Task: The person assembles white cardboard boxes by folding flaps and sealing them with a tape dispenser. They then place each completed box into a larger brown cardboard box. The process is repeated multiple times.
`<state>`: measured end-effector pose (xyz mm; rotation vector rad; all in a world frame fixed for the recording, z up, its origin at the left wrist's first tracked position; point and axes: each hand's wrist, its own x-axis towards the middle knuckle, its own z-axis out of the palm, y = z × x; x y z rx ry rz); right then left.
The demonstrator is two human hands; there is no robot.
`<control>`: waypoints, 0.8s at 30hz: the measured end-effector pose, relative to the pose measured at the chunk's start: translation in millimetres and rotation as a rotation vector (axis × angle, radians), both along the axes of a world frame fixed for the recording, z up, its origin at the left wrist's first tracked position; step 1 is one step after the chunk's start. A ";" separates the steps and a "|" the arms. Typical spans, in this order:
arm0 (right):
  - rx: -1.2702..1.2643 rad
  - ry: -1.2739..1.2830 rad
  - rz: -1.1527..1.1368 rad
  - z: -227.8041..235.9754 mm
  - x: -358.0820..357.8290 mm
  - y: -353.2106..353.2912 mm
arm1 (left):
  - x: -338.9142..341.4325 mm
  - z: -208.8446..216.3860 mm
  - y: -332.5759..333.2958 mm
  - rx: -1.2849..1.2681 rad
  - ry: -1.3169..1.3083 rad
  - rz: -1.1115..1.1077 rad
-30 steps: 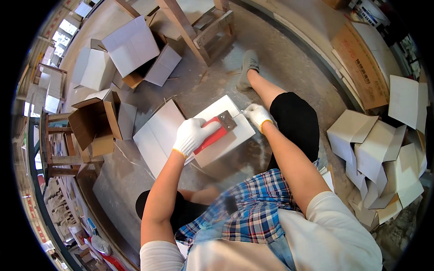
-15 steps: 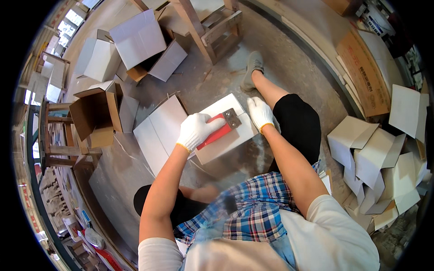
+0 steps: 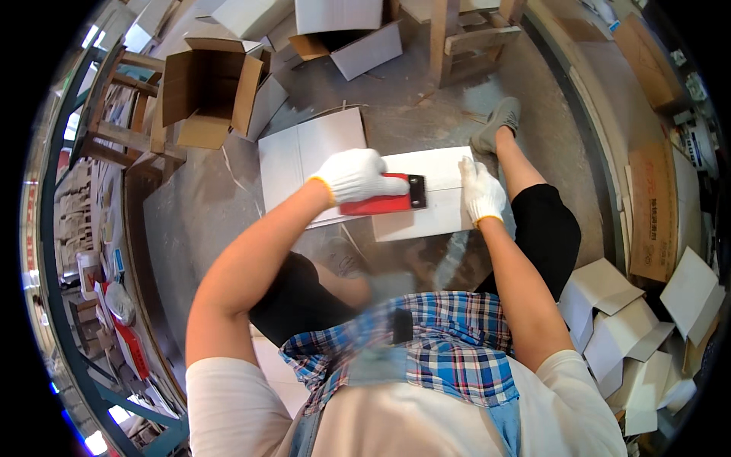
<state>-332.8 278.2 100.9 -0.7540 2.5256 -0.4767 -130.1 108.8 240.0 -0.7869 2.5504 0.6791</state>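
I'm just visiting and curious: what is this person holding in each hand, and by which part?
The left hand grips a red tape dispenser by its red body, black head toward the right. The right hand holds nothing; it presses flat on the white box.

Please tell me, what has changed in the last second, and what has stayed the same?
The camera view shifted. Otherwise little visibly changed: the left hand keeps gripping the red tape dispenser on the white box, and the right hand stays pressed on the box's right end.
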 end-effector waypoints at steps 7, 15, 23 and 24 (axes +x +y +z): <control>-0.027 0.005 0.018 -6.6 -3.9 1.5 | 117.1 31.5 -46.6 -0.180 -0.249 0.080; -0.007 0.026 0.018 7.3 -1.5 1.5 | 131.5 -9.3 -41.2 -0.232 -0.252 0.130; -0.043 0.035 0.007 9.4 4.1 1.6 | 108.9 -78.9 -33.0 -0.243 -0.263 0.045; -0.054 0.028 0.009 9.4 4.7 1.2 | 97.7 -81.9 -30.7 -0.220 -0.264 0.042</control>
